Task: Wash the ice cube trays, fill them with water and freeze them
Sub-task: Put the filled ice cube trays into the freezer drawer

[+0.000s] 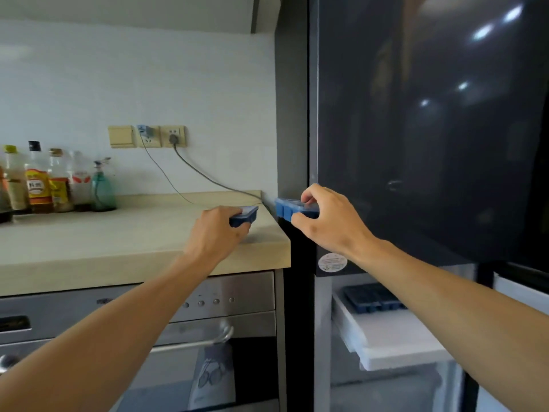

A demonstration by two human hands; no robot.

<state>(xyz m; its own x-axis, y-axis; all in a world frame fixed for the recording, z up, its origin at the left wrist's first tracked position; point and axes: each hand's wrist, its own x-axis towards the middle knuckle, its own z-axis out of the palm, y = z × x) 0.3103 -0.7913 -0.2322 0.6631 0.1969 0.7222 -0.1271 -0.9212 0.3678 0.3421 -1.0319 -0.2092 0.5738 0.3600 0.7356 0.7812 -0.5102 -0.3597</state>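
Blue tray [245,215] in the gripping left hand [218,230], second tray [289,208] in the gripping right hand [326,221]: the freezing step seemingly calls next for lowering both level into the drawer [386,337].

Both bare arms reach forward, backs of the hands up. The left grip [217,230] sits low over the right end of the bench [118,239], fingers curled round the left tray [246,215]. The right grip [323,218] hangs just past that edge, slightly higher, pinching the right tray [284,208], thumb near side, fingers over the top.
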